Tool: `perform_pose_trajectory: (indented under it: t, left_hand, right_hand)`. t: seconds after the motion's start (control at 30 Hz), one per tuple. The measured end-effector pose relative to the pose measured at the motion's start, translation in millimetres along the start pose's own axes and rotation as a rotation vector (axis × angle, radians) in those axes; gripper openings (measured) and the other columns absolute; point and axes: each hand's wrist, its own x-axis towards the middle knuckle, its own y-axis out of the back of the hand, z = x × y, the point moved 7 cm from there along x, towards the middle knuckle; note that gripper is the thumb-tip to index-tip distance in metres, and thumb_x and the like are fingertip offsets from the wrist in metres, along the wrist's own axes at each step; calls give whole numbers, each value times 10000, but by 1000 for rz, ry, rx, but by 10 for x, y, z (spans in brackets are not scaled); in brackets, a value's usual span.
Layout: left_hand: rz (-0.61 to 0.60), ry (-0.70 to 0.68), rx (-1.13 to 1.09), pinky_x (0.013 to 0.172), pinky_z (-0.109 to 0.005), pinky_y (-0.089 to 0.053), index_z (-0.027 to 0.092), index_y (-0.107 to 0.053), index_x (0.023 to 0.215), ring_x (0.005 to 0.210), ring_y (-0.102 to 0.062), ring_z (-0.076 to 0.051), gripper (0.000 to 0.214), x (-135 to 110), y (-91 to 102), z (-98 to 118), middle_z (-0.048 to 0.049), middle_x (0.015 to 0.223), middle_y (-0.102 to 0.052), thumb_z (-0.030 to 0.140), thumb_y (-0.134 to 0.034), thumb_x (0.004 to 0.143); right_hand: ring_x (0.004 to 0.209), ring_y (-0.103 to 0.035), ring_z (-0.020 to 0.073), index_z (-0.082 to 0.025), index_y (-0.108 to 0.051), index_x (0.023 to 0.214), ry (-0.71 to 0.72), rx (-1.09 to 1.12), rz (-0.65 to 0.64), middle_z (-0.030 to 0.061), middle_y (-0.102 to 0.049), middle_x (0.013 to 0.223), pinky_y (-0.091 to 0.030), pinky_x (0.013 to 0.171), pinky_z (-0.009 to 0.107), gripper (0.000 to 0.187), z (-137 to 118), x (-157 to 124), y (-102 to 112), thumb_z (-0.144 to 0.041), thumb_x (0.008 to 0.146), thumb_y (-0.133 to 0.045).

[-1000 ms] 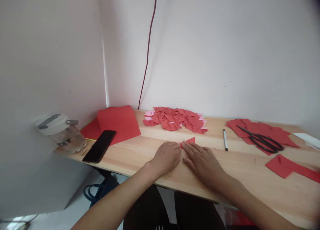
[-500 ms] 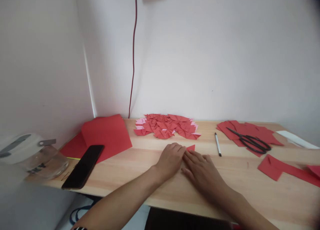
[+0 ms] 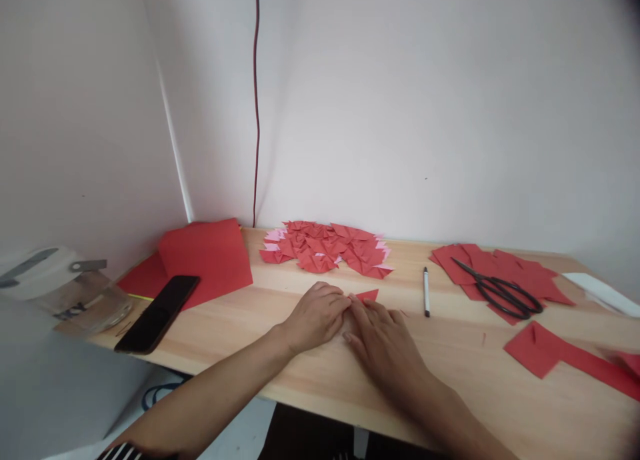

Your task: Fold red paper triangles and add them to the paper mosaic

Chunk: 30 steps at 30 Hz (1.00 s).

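A small piece of red paper [image 3: 369,295] lies on the wooden table, its pointed corner showing beyond my fingertips. The rest of it is hidden under my hands. My left hand [image 3: 319,315] is closed, with bent fingers pressed together at the paper's left side. My right hand [image 3: 384,337] lies over the paper with its fingers stretched out flat and its thumb apart, fingertips touching those of the left. Behind them lies a spread of folded red and pink paper pieces [image 3: 327,248].
Large red sheets [image 3: 210,257] and a phone [image 3: 157,313] lie left, beside a clear jug [image 3: 83,303]. To the right are a marker [image 3: 427,292], black-handled scissors [image 3: 505,295] on red paper squares [image 3: 530,277], a red paper strip [image 3: 590,371] and a white paper piece [image 3: 603,293].
The head view has shifted and tilted slightly, so my hands and the paper appear a little further left. Both hands stay together at the red paper.
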Motion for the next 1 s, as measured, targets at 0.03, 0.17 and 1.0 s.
perform_pose_trajectory:
  t: [0.03, 0.17, 1.0]
  left_hand:
    - [-9, -2, 21, 943, -343, -445, 128, -627, 1036, 1033, -627, -181, 212, 0, -18, 10, -91, 1017, -704, 124, -467, 897]
    - [-50, -41, 128, 919, -352, -436, 119, -615, 1060, 1013, -635, -184, 212, -13, -95, 49, -91, 981, -705, 136, -483, 896]
    - [-157, -174, 211, 864, -384, -401, 130, -641, 865, 970, -620, -213, 131, -53, -154, 23, -97, 913, -697, 147, -514, 895]
  right_hand:
    - [1220, -550, 346, -97, -537, 1366, -2, 7, 6, 182, -604, 1370, -421, 925, 488, 458, 6, 2, 6, -260, 944, -461]
    - [1195, -563, 332, -100, -510, 1383, -22, 27, 37, 187, -663, 1278, -423, 894, 467, 459, 40, 12, 18, -261, 965, -412]
    - [1353, -473, 328, -126, -522, 1413, -70, -140, -65, 151, -520, 1456, -454, 973, 511, 502, 312, 5, -78, -358, 997, -364]
